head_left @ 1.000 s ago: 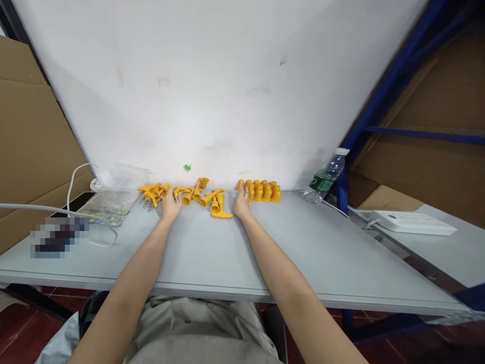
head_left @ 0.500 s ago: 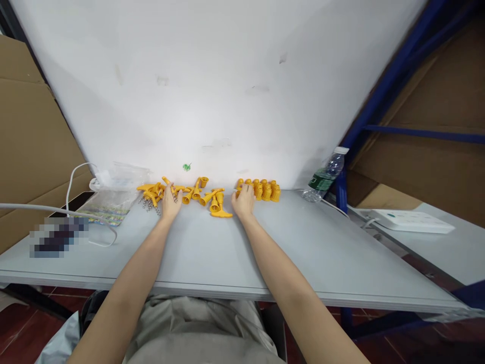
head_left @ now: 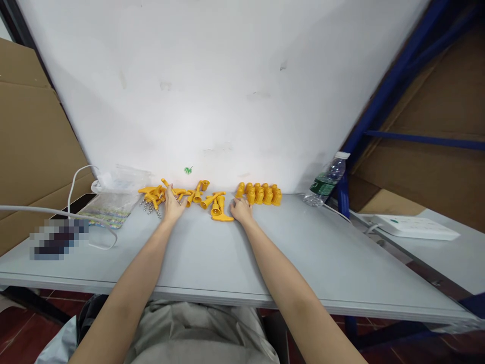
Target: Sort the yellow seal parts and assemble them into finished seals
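A loose heap of yellow plastic parts (head_left: 197, 194), some with metal pins, lies at the back of the grey table (head_left: 235, 263) against the white wall. My left hand (head_left: 172, 205) rests at this heap, fingers closed round a yellow pin part (head_left: 166, 185) that sticks up past them. To the right, several yellow caps (head_left: 261, 194) stand upright in a tight group. My right hand (head_left: 240, 210) lies low on the table between the heap and the caps, fingers loosely spread. It holds nothing and lies right beside a flat yellow piece (head_left: 223, 218).
A clear plastic bag (head_left: 113, 199) of small parts and a white cable (head_left: 76, 212) lie at the left. A water bottle (head_left: 326, 179) leans at the back right. A white power strip (head_left: 413, 227) sits on the neighbouring table. Cardboard stands on both sides.
My right hand drew back from the upright caps toward the flat yellow piece. My left hand lifted a yellow pin part out of the heap.
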`<state>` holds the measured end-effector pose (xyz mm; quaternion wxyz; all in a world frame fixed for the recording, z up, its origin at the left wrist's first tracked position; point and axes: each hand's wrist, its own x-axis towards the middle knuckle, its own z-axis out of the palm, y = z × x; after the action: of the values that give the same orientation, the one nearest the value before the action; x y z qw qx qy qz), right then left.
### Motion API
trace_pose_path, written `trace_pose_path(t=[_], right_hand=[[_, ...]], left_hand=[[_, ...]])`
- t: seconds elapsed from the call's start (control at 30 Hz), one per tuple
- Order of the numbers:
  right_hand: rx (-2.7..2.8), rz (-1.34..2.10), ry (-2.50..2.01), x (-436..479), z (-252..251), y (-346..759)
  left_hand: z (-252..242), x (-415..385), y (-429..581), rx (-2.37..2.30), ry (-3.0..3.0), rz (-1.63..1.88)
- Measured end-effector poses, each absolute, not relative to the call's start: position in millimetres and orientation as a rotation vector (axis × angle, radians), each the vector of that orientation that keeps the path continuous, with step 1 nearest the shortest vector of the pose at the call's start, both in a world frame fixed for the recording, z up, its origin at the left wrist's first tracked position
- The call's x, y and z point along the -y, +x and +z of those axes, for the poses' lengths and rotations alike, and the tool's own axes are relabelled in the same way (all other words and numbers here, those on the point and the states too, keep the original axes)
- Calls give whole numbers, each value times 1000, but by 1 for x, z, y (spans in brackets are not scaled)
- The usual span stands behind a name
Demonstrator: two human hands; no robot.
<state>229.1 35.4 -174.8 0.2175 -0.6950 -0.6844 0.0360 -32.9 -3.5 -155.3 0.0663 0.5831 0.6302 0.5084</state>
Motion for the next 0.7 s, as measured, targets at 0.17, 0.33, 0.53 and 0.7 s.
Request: trace_pose_path(t=[0.17,0.33,0.53,0.7], right_hand=[[1893,120,-1900,-42,-182,231],[1919,54,-1773,-48,-188,233],[1914,140,-1661,-56,-183,229],[1756,358,-1675,-62,-172,225]], left_hand=[[-153,9,-28,-1973,1796,1436],[-148,12,-28,-2052,1732,1392],[-139,16,-28,-2243,1670,1344],[-139,17,-25,-2312,1747,1248]])
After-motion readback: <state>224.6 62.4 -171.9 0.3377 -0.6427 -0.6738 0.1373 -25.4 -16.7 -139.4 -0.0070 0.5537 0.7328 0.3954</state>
